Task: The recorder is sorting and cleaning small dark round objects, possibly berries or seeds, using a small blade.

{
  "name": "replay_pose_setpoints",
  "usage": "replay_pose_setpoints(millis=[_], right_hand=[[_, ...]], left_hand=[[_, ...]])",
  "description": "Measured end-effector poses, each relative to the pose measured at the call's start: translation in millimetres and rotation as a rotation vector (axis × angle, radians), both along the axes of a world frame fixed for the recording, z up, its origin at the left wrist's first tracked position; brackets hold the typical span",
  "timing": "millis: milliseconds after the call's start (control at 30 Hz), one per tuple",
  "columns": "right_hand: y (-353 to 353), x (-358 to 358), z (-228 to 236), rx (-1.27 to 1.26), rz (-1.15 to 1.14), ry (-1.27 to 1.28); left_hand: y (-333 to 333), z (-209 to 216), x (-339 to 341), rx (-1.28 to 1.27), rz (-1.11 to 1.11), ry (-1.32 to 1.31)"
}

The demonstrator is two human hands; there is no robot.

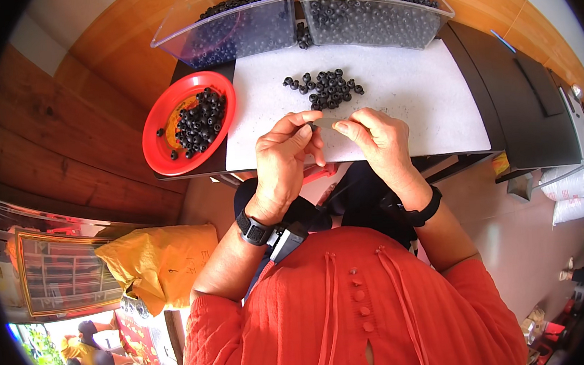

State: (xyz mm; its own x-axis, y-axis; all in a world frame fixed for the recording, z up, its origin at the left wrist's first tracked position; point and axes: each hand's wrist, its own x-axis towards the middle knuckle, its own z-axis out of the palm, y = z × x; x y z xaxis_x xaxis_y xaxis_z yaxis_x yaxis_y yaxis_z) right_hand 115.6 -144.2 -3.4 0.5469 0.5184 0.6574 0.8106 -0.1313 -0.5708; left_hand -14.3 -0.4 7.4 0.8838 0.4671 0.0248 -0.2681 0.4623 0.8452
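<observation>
My left hand [282,157] is closed over the front part of a white sheet [430,103], pinching a small black bead-like piece [312,126] between thumb and forefinger. My right hand [383,139] pinches a thin, flat greyish blade-like strip [326,123], whose tip meets the black piece. Just beyond my fingers lies a loose pile of round black pieces [329,89], some showing a hole. To the left, a red plate [155,138] holds more of them, heaped toward its right side.
Two clear plastic bins, the left bin [253,38] and the right bin [376,28], stand along the far edge, filled with black pieces. A few pieces sit in the gap between them. A dark cabinet [534,115] is at right, a yellow bag [164,261] at lower left. Another person [93,352] is far off.
</observation>
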Motion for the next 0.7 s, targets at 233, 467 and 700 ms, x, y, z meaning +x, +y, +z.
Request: replay_pose_setpoints(millis=[233,467,700], right_hand=[[0.5,-1.2,2.0,0.007,0.022,-0.047],[0.1,0.2,-2.2,0.078,0.042,0.153],[-3.8,-1.3,4.5,0.095,0.081,0.182]], left_hand=[[1.4,-1.4,-0.5,0.010,-0.004,0.024],[2.9,0.1,-3.8,0.005,0.014,-0.024],[61.3,28.8,-40.8,0.489,0.425,0.114]])
